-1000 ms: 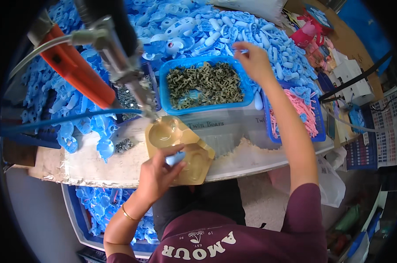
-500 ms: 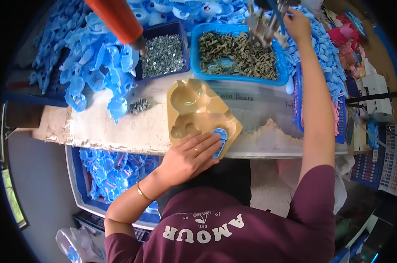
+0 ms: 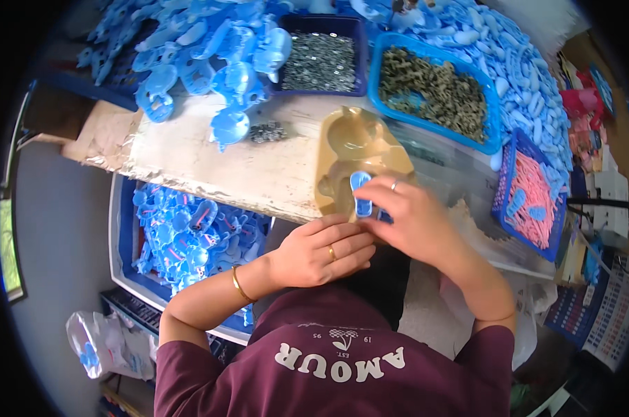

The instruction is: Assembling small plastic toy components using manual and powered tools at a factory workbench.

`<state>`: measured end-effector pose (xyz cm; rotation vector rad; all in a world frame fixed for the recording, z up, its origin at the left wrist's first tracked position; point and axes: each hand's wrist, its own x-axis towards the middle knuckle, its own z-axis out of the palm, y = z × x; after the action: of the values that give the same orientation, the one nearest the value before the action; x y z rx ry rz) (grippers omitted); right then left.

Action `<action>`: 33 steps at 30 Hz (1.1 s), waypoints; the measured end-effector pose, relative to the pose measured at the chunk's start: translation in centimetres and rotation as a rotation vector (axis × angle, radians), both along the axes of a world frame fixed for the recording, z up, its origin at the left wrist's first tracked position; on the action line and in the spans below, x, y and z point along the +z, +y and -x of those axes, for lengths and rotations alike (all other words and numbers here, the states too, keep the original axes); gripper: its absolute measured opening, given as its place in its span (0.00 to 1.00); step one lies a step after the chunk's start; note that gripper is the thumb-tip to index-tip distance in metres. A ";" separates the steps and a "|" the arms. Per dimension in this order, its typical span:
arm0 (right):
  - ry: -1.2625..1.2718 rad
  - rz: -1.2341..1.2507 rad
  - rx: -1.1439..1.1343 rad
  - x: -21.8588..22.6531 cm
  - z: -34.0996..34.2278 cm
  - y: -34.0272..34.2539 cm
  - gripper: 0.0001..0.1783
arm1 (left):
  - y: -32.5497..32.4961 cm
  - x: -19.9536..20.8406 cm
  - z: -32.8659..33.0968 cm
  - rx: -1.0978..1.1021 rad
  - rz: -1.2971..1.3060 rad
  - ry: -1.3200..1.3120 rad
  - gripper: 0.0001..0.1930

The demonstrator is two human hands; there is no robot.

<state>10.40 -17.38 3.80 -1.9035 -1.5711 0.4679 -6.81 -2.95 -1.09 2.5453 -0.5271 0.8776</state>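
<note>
Pale table (image 3: 189,149), scuffed along its near edge; floor and a wall drop away to the left.

Nearest, lower left: a box (image 3: 125,222) under the table edge, loaded with shells (image 3: 189,222), blue, some with pink bits inside.

Left hand (image 3: 325,250) at the near edge of the jig (image 3: 356,149), fingers straight and together. Palm faces down, out of sight; cannot tell if it grips anything. Right hand (image 3: 408,212) comes over from the right, fingers bent, tips touching the blue part (image 3: 360,182). Cannot tell a pinch from a press. Blue part sits at the near right side of the jig, hollow side up, partly under those fingers; more blue shows beneath the hand, perhaps the same piece.

Handling, my judgement: thin moulded plastic, light, stiff, smooth enough to slide under a dry fingertip. Not very fragile, though a hard squeeze might bow the walls. Best hold: thumb and forefinger across the long sides, near mid-length, clear of the hollow.

Farther: loose metal bits (image 3: 267,132) on the table, then a dark tray (image 3: 361,55) of more metal, a bright blue tray (image 3: 425,124) of dull clips (image 3: 436,87), a basket (image 3: 504,179) with pink strips (image 3: 533,201). Farthest right, a heap (image 3: 530,101) of small blue pieces.
</note>
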 end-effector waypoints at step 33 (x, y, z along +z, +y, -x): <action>0.146 -0.304 -0.126 4.4 3.8 3.9 0.27 | 11.3 4.5 1.8 -0.047 1.093 0.157 0.12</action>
<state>6.63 -13.51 8.23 -1.6841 -1.3351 0.2876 -8.56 8.34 3.39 1.5620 -0.0073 0.6613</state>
